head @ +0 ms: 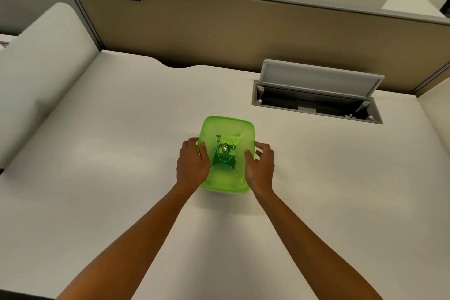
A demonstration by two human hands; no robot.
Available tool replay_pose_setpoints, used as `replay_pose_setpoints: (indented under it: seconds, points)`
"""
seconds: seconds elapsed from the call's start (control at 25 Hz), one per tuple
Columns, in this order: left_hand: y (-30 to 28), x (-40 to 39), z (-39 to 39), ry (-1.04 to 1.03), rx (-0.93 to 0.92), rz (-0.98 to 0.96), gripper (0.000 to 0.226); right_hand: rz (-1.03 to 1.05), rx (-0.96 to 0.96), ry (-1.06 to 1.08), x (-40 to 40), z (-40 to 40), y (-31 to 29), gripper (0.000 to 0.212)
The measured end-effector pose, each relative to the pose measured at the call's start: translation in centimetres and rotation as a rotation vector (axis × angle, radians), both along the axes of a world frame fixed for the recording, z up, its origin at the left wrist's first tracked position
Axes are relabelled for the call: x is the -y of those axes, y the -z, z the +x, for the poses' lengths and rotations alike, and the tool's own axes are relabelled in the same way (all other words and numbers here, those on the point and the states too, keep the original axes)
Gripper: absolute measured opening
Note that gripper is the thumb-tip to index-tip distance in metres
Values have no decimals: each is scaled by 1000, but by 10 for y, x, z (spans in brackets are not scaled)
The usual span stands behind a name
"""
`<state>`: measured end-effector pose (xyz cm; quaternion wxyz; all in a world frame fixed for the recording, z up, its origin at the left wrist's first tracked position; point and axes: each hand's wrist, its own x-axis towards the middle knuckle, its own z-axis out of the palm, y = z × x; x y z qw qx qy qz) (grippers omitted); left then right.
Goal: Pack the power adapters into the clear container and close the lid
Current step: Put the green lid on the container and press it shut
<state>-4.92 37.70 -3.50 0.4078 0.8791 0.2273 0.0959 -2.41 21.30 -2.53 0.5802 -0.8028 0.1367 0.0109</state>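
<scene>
Between the hands sits the box [225, 187] under its green lid [227, 151], left hand [192, 165] and right hand [260, 168] clasping opposite lid edges; light, stiff, probably slick plastic, best gripped at the rim.

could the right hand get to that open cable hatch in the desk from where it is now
Probably yes. The right hand rests on the green lid, and the desk between it and the cable hatch holds nothing. It would have to let go of the lid and stretch forward.
</scene>
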Motion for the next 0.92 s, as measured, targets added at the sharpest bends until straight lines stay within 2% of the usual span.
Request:
replay_pose_setpoints:
  seconds: [0.12, 0.32, 0.52, 0.68, 0.92]
  points:
    - [-7, -7, 33, 9, -68, -15, 45, -58, 17, 5, 2, 24, -6, 20]
    - [-7, -15, 76, 12, -139, -46, 49, -161, 45, -49, -2, 78, -13, 23]
    - [-6, -17, 89, 33, -191, -63, 51, -418, -66, -83, -9, 112, -4, 48]
    - [-4, -20, 92, 46, -193, -110, 53, -411, -189, -98, -11, 120, 1, 55]
    - [3, -22, 93, 36, -165, -201, 54, -414, -194, -84, -12, 120, 6, 55]
